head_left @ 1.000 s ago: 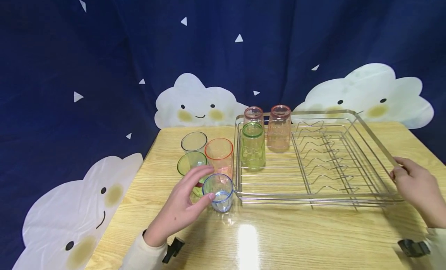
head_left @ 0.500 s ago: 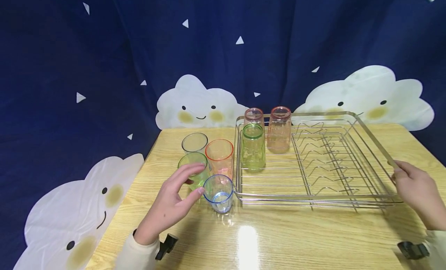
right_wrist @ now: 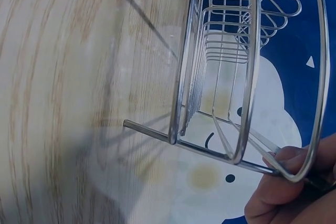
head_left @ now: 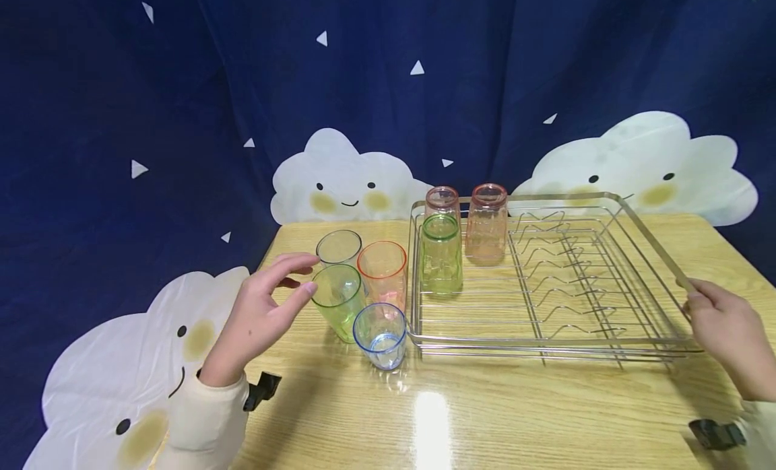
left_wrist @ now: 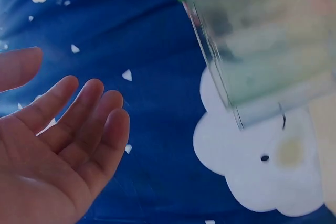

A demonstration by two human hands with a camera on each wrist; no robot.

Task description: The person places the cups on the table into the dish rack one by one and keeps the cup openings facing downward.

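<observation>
My left hand (head_left: 251,325) hovers left of an upright green glass (head_left: 341,312), its fingers loosely bent and holding nothing. The left wrist view has the same hand (left_wrist: 65,153) spread a little, apart from the green glass (left_wrist: 268,56). Around that glass stand upright glasses: one blue-rimmed (head_left: 385,345), one red-rimmed (head_left: 388,288) and one dark-rimmed (head_left: 337,249). My right hand (head_left: 727,332) grips the right rim of a wire dish rack (head_left: 545,341). Inside the rack's left side, a green glass (head_left: 441,264) and two pink glasses, one farther right (head_left: 487,231), are upside down.
The wooden table (head_left: 485,416) carries the rack and glasses. Behind it hangs a dark blue curtain (head_left: 364,79) with white clouds. Bent wire dividers (head_left: 570,275) fill the rack's right part. Black wrist mounts (head_left: 263,390) stick out at the cuffs.
My left hand has moved left and up, away from the blue-rimmed glass and past the green one. My right hand keeps its grip on the rack, and the glasses have stayed put.
</observation>
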